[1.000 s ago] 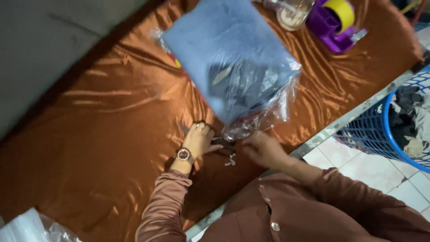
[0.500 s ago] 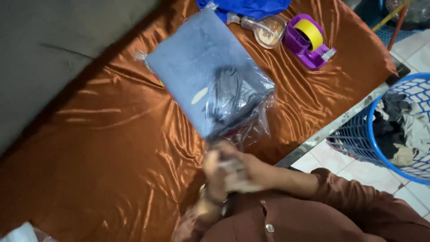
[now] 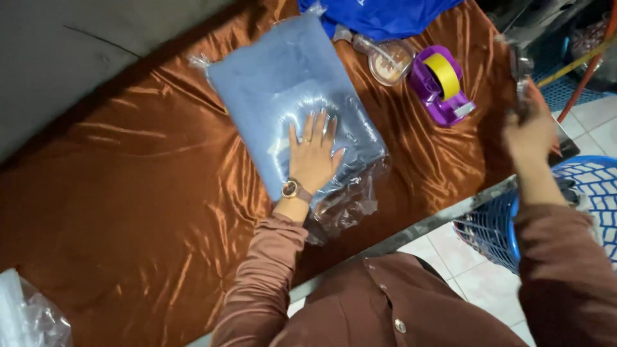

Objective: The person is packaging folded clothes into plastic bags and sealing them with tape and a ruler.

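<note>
**On the satin cloth, a bagged garment under my palm**

On the copper-brown satin cloth (image 3: 128,212) my left hand (image 3: 313,157) lies flat, fingers spread, pressing the folded blue garment in its clear plastic bag (image 3: 283,96). My right hand (image 3: 530,128) is raised beyond the table edge, blurred; whether it grips anything I cannot tell. I judge the slick bag could slide on the satin, or its loose open end spring apart. A purple tape dispenser (image 3: 440,83) stands nearby, a blue laundry basket (image 3: 578,193) on the tiled floor (image 3: 463,257).
</note>
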